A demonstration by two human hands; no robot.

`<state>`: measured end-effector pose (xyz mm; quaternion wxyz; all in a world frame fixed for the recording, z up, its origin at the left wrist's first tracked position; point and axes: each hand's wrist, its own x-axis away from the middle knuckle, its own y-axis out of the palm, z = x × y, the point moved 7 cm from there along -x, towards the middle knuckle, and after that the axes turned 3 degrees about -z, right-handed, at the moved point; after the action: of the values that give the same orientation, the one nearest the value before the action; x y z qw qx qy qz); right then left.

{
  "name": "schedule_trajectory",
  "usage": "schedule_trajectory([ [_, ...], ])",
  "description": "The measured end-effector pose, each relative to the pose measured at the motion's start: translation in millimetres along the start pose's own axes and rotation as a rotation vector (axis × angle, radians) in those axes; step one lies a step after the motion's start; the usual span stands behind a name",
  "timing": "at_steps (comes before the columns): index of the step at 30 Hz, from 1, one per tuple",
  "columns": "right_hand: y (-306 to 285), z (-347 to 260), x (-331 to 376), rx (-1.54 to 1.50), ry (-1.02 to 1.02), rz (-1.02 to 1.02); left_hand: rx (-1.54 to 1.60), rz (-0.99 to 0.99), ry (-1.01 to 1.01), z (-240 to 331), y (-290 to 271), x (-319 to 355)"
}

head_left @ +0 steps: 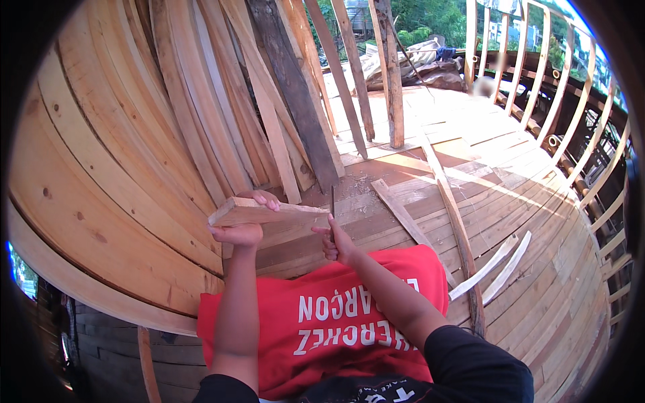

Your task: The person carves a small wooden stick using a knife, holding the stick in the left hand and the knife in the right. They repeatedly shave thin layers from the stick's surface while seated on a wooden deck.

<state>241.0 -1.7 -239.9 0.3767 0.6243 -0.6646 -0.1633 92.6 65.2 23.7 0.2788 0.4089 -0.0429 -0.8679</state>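
My left hand (pixel 240 233) is closed round the wide end of a short, pale wooden board (pixel 272 213), thumb and fingers on opposite edges. The board is held in the air and narrows toward the right. In my right hand (pixel 341 244) is a thin, dark, blade-like tool (pixel 332 200), pointing up and away at the board's narrow end. Its exact kind does not show, and my fingers hide its lower part. Whether its edge touches the wood I cannot tell. A red cloth (pixel 269 316) with white lettering lies below my forearms.
Tall planks (pixel 195 87) lean beside the curved plank wall (pixel 101 154) on the left. Long timber (pixel 449 201) and two pale curved strips (pixel 507 265) lie on the plank floor (pixel 537 302). Upright posts (pixel 395 101) stand ahead; a slatted railing (pixel 584 134) runs along the right.
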Motion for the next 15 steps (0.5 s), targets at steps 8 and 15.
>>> schedule_trajectory([
  [8,2.6,6.9,9.5,0.049,0.076,0.031,-0.054,0.131,0.191,8.5,-10.1,26.3],
  [15,-2.7,-11.8,-2.9,0.046,0.026,0.041,-0.033,0.35,0.178,-0.7,-24.2,29.6],
])
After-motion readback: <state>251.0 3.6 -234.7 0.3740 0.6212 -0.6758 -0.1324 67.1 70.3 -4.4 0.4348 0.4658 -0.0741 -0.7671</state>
